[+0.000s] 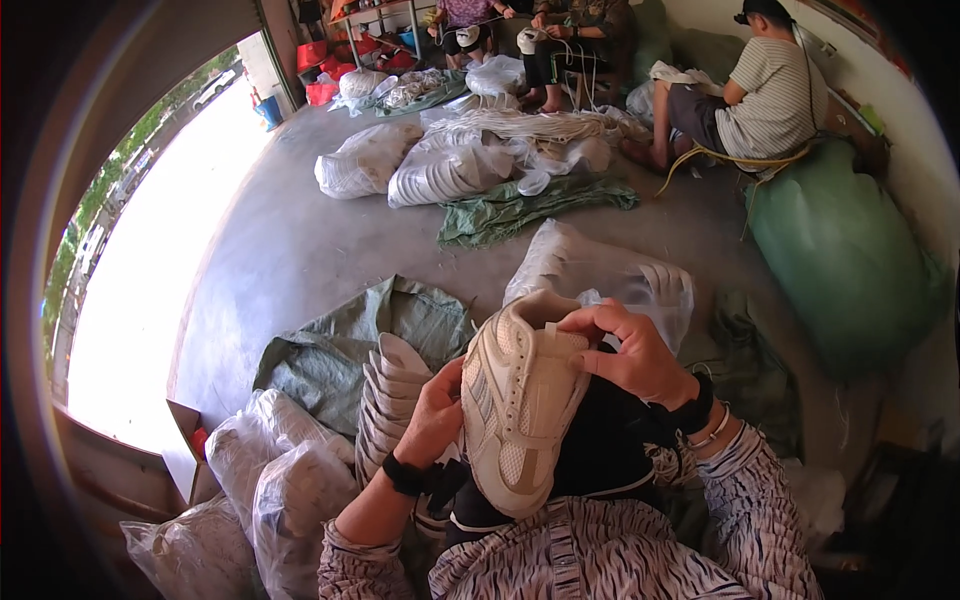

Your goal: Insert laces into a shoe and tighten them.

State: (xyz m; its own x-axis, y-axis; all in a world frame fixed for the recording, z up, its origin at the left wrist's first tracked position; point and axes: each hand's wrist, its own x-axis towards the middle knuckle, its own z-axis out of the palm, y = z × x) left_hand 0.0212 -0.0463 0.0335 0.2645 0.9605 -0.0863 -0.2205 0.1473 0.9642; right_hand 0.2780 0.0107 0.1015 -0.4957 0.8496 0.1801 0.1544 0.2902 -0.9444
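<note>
A cream and beige sneaker upper rests over my lap, its toe pointing toward me. It has mesh panels and a row of eyelets, and no lace shows in them. My left hand grips it along its left side, with some fingers hidden behind it. With thumb and fingers pinched, my right hand holds the upper's tongue and collar edge on the right. Whether anything thin lies between those fingers is too small to tell. Beside my left forearm stands a nested stack of similar uppers.
Clear plastic bags of uppers lie at my left, another bag just ahead. Green woven sacking spreads on the floor. A bulging green sack stands at right, near a seated person. Two more people sit at the back.
</note>
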